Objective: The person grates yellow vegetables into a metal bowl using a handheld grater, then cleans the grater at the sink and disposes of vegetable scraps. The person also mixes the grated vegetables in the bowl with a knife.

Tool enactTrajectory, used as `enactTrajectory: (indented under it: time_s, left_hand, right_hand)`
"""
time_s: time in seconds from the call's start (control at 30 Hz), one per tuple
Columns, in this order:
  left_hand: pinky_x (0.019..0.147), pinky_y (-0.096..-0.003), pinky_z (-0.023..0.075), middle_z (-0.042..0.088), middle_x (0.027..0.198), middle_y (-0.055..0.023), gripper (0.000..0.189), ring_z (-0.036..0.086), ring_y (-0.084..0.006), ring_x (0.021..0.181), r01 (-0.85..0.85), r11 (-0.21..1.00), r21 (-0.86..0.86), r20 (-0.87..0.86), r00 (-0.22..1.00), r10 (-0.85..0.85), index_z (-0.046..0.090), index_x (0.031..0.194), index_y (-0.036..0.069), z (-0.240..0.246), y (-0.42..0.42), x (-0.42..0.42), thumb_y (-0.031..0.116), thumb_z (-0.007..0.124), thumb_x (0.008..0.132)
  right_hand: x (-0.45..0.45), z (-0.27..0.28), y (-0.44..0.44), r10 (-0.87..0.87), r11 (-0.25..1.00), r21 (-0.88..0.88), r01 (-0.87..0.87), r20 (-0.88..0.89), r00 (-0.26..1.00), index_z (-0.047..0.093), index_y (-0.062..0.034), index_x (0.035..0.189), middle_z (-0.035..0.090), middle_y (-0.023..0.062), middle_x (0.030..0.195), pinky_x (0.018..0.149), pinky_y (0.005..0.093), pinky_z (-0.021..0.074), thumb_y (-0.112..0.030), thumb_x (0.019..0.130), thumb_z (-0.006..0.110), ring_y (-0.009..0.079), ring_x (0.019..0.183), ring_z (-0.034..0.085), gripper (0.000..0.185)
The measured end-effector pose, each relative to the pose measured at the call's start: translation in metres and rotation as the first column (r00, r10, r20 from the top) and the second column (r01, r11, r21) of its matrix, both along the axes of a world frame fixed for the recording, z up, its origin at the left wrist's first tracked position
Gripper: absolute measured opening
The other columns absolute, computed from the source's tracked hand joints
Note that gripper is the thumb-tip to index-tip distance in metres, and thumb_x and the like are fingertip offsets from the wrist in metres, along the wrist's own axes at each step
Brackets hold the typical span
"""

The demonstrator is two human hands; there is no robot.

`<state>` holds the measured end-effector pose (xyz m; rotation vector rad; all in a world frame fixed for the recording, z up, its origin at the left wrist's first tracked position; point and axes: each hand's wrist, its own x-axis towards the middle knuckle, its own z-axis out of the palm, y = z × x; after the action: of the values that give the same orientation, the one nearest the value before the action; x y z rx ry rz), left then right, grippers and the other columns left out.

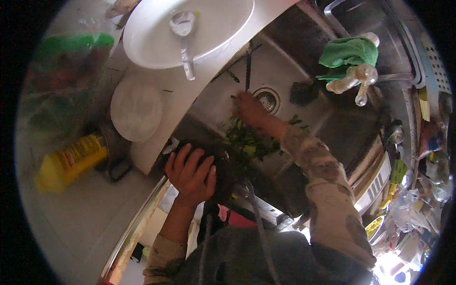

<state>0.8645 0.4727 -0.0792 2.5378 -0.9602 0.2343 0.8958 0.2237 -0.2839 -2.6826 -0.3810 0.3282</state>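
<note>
My right hand (251, 108) reaches down into a metal sink (285, 67), beside the drain strainer (266, 100). Its fingers are near scraps of leafy greens (249, 139) in the sink; whether they pinch any is too blurred to tell. My left hand (192, 172) rests with fingers spread on the rim of a dark, round vessel (219, 171) at the sink's near left corner. What lies inside that vessel is too dark to make out. A thin dark strip (248, 71) runs down the sink floor to the drain.
A white bowl (149, 46) with a clear spoon (184, 35) and a pale round lid or plate (137, 110) stand on the left counter, near a yellow bottle (76, 156). Over the sink's right side is a faucet (356, 82) with a green cloth (349, 53).
</note>
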Motion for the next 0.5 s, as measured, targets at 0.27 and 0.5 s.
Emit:
enactTrajectory:
  time_s: [0.27,0.5]
  left_hand:
    - [0.095,-0.0463,0.0287,0.058,0.104,-0.0019,0.017,0.048,-0.0273,0.111,0.004,0.999,0.038,-0.008,1.000,-0.003,0.066,0.088,0.017,-0.007,0.004,-0.001,0.025,0.060,0.074]
    - [0.092,-0.0477,0.0308,0.057,0.105,-0.0021,0.018,0.048,-0.0283,0.109,0.020,0.999,0.047,-0.003,1.000,-0.020,0.065,0.088,0.016,-0.003,0.002,0.002,0.025,0.060,0.074]
  right_hand:
    - [-0.077,-0.006,0.024,0.317,0.937,-0.112,-0.331,-0.128,0.940,0.050,-0.0188,0.127,0.028,0.0188,0.139,0.094,0.0489,0.0359,-0.054,0.066,0.068,0.0421,0.120,0.034,0.072]
    - [-0.122,0.048,-0.043,-0.125,0.988,-0.132,0.086,-0.320,0.939,0.052,-0.0144,0.123,0.040,0.0182,0.133,0.093,0.0489,0.0373,-0.050,0.067,0.070,0.0382,0.117,0.041,0.069]
